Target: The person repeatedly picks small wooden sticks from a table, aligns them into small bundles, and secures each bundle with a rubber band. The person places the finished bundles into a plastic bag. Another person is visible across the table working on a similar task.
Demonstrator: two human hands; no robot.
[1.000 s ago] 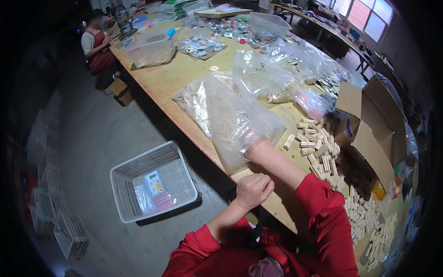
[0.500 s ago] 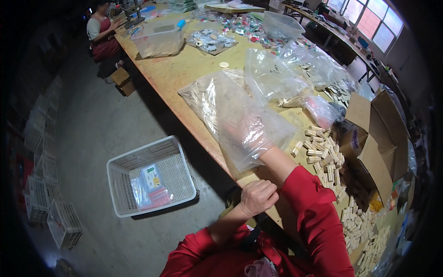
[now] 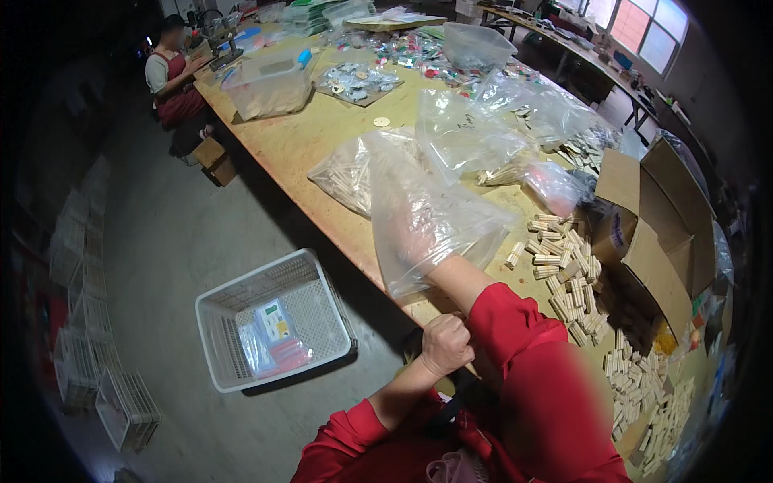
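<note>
My right hand (image 3: pixel 412 233) reaches inside a large clear plastic bag (image 3: pixel 475 221) on the table; the cloudy film blurs its fingers. Thin wooden sticks (image 3: pixel 348 175) fill the far left end of that bag. Closed into a fist, my left hand (image 3: pixel 448 344) is at the table's near edge beside my right forearm, and whatever it may hold is hidden. Small bundles of wooden sticks (image 3: pixel 564 262) lie in a heap to the right of the bag.
An open cardboard box (image 3: pixel 660 266) stands at the right. A white plastic crate (image 3: pixel 211 342) with flat packets sits on the floor at left. Farther along the table (image 3: pixel 282 169) are a clear tub (image 3: pixel 270 88) and more plastic bags (image 3: pixel 463 133). A co-worker (image 3: pixel 173 76) sits at the far left.
My right hand has shifted slightly left within the bag, and the film above it has lifted and reshaped. My left fist stays near the table edge. The whole view has turned a little.
</note>
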